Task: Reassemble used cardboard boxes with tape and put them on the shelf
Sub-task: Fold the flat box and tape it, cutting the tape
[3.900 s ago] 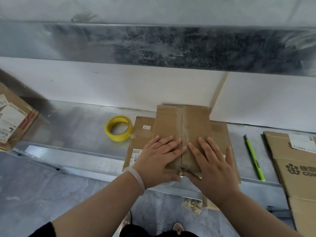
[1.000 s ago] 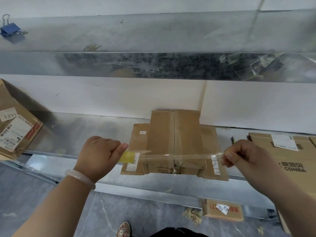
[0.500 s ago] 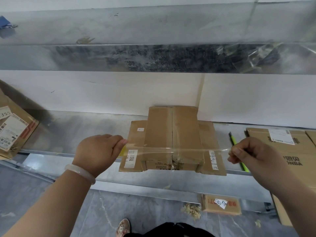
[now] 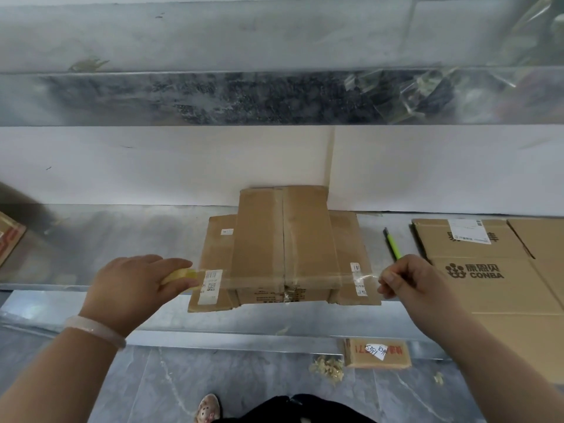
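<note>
Above the cardboard box (image 4: pixel 283 239), left hand (image 4: pixel 134 288) grips the tape roll (image 4: pixel 183 276), right hand (image 4: pixel 409 279) pinches the strip (image 4: pixel 345 277) taut (sealing step; pressing down likely next).

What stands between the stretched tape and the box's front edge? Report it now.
Nothing visible. The tape strip, taut from the tape roll in the left hand to the right hand, runs straight across the box; the green pen lies off right.

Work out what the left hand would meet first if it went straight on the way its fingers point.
Probably the cardboard box: the left hand, gripping the yellow tape roll, points right at the box's labelled left flap. Depth is unclear, so it might pass just above it.
</note>
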